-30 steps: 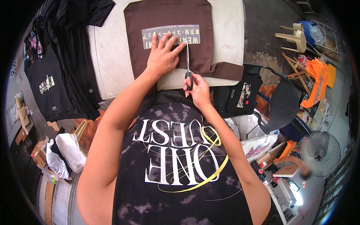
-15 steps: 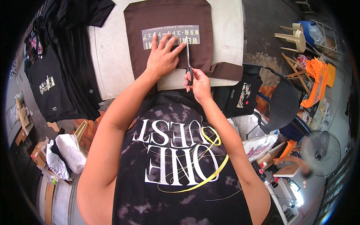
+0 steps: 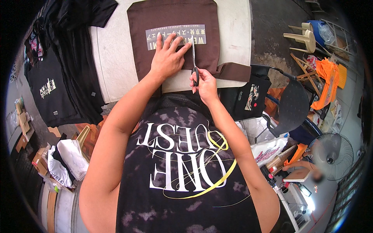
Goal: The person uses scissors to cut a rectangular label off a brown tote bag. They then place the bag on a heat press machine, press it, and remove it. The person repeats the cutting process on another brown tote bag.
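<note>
A brown cloth piece shaped like a tote bag lies flat on the pale table, a folded brown strip at its near right corner. On it rests a clear film sheet with light printed lettering. My left hand lies on the film with fingers spread, covering part of the print. Between the thumb and fingers of my right hand are the black handles of scissors. Their long blades point away from me, tips over the right part of the film, close beside my left fingertips. Whether the blades are cutting the film, I cannot tell.
The pale table ends just in front of me. Black garments hang over its left side. To the right stand a black chair, a beige plastic stool and a fan. Another person is at lower right.
The whole view has shifted very slightly. Both hands, the scissors and the film keep nearly the same places.
</note>
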Demonstrator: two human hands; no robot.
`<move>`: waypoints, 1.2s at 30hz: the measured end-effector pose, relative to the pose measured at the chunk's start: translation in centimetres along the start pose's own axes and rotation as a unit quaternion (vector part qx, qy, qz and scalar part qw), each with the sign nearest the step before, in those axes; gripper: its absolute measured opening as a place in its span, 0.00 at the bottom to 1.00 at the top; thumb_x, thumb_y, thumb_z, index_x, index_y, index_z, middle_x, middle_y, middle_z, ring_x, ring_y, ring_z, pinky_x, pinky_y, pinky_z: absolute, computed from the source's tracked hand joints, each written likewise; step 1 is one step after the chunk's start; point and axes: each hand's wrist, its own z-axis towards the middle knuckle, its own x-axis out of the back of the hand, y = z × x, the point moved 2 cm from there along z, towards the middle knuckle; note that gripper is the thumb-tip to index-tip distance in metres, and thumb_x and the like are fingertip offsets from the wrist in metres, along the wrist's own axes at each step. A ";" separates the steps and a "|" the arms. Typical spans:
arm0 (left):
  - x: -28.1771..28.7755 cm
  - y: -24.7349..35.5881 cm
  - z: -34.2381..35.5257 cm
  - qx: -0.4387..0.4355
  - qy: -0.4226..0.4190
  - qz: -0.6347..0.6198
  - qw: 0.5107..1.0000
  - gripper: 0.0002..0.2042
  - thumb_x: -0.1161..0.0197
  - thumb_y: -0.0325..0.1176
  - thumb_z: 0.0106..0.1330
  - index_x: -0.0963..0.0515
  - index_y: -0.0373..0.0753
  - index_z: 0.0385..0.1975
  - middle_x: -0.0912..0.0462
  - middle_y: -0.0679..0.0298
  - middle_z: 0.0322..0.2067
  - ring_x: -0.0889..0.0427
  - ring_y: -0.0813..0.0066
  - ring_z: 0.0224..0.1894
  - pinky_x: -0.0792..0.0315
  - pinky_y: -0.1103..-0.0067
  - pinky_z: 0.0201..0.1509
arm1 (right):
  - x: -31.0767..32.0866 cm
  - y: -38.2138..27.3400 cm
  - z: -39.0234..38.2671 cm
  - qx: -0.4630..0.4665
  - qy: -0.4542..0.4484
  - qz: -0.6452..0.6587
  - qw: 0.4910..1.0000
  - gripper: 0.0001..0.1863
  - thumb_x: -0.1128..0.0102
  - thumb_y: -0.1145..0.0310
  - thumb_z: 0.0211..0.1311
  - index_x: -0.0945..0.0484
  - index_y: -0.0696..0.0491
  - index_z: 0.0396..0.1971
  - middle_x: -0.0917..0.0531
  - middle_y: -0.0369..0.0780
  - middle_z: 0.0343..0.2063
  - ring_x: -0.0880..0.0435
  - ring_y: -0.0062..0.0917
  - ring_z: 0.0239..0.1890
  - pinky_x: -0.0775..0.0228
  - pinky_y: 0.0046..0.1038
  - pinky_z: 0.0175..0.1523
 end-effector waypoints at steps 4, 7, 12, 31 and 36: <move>-0.3 -0.3 -0.1 0.011 0.019 -0.027 0.999 0.27 0.37 0.33 0.59 0.27 0.52 0.63 0.28 0.62 0.60 0.37 0.58 0.70 0.54 0.45 0.76 | 0.7 0.2 -1.0 -0.006 0.008 -0.014 1.000 0.19 0.38 0.67 0.70 0.26 0.60 0.55 0.20 0.39 0.33 0.21 0.18 0.27 0.29 0.19 0.23; -0.7 -1.0 -0.4 0.031 0.040 -0.110 0.993 0.26 0.37 0.29 0.58 0.26 0.48 0.60 0.26 0.62 0.59 0.35 0.58 0.70 0.53 0.46 0.76 | 1.6 0.9 -3.4 -0.036 0.004 -0.013 0.999 0.19 0.37 0.65 0.69 0.25 0.60 0.53 0.19 0.39 0.32 0.20 0.18 0.27 0.29 0.19 0.23; -0.4 -0.8 -0.4 0.017 0.053 -0.093 0.994 0.23 0.37 0.27 0.57 0.22 0.45 0.55 0.24 0.61 0.58 0.34 0.58 0.69 0.52 0.46 0.76 | 1.2 1.7 -3.3 -0.017 -0.022 0.031 0.999 0.19 0.35 0.63 0.69 0.25 0.61 0.51 0.19 0.39 0.32 0.20 0.18 0.26 0.30 0.19 0.22; 0.0 -0.6 -0.6 0.013 0.042 -0.074 0.996 0.24 0.36 0.28 0.56 0.21 0.45 0.56 0.25 0.61 0.59 0.35 0.58 0.70 0.50 0.46 0.75 | 0.3 0.2 -3.0 -0.045 0.005 -0.004 0.999 0.17 0.36 0.64 0.68 0.24 0.60 0.50 0.19 0.38 0.30 0.21 0.17 0.23 0.32 0.18 0.20; -0.3 -0.7 -0.5 0.009 0.045 -0.065 0.997 0.24 0.36 0.28 0.56 0.21 0.46 0.56 0.25 0.61 0.59 0.35 0.58 0.70 0.51 0.46 0.75 | 0.0 0.5 -2.7 -0.031 0.003 -0.009 0.999 0.15 0.37 0.67 0.69 0.24 0.60 0.50 0.19 0.37 0.30 0.21 0.17 0.23 0.32 0.18 0.19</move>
